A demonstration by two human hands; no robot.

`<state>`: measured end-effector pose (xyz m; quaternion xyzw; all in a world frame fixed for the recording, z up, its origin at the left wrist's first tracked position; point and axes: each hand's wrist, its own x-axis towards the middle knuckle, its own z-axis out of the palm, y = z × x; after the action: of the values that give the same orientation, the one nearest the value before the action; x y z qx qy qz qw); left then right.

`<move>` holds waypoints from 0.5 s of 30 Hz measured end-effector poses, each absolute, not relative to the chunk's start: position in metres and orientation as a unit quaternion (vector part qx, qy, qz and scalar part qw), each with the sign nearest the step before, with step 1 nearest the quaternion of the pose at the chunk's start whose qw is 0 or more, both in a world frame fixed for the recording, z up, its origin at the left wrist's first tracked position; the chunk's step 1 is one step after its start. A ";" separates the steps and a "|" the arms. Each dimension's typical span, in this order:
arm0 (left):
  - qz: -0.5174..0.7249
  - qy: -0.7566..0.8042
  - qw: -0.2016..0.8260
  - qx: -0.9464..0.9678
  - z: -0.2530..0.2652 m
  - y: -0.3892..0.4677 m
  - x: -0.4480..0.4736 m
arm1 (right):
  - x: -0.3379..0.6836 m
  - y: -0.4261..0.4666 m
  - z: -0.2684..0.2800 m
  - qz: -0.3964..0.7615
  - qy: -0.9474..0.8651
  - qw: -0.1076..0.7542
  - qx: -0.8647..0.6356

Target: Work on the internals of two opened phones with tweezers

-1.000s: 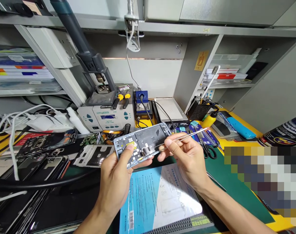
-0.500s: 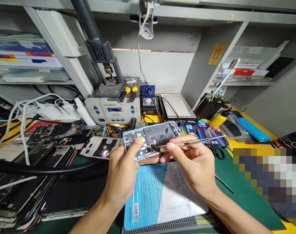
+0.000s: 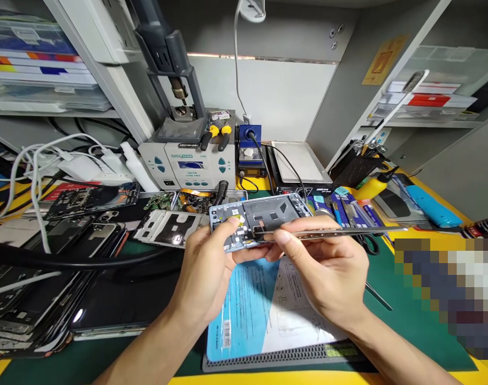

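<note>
My left hand (image 3: pixel 210 262) is closed on the left end of an opened phone (image 3: pixel 274 211), its thumb lying over the inner parts near a yellow patch. The phone is tilted, with its bare inside facing me. Tweezers (image 3: pixel 340 232) are pinched between the thumb and fingers of my right hand (image 3: pixel 324 262). Their tips reach the phone's lower middle, by a small dark part (image 3: pixel 259 231); whether they grip it I cannot tell. Fingers of my right hand are also close under the phone's lower edge.
Below the hands lies a blue and white packet (image 3: pixel 244 321) on a dark ridged mat (image 3: pixel 292 357). Phone screens and frames (image 3: pixel 119 299) are piled at left. Behind stands a rework station (image 3: pixel 188 166). A second pair of tweezers (image 3: pixel 378 295) lies at right on the green mat (image 3: pixel 420 331).
The view has shifted and tipped lower. The tweezers now lie nearly level rather than slanting up to the right, and their tips remain at the phone's lower middle.
</note>
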<state>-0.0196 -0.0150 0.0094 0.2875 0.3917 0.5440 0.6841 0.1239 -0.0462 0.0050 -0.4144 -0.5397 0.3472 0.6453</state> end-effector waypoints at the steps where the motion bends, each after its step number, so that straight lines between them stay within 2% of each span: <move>1: 0.543 0.389 0.687 0.286 0.010 -0.015 -0.020 | 0.124 -0.047 0.003 0.328 -0.557 0.639 -0.417; 8: 0.540 0.379 0.698 0.278 0.013 -0.016 -0.022 | 0.127 -0.047 -0.010 0.210 -0.603 0.632 -0.439; 15: 0.540 0.373 0.700 0.282 0.010 -0.015 -0.023 | 0.125 -0.046 -0.010 0.194 -0.615 0.630 -0.434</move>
<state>-0.0233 -0.0146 0.0101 0.2818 0.3732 0.5402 0.6996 0.1249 -0.0463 -0.0099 -0.4336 -0.6148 0.1935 0.6297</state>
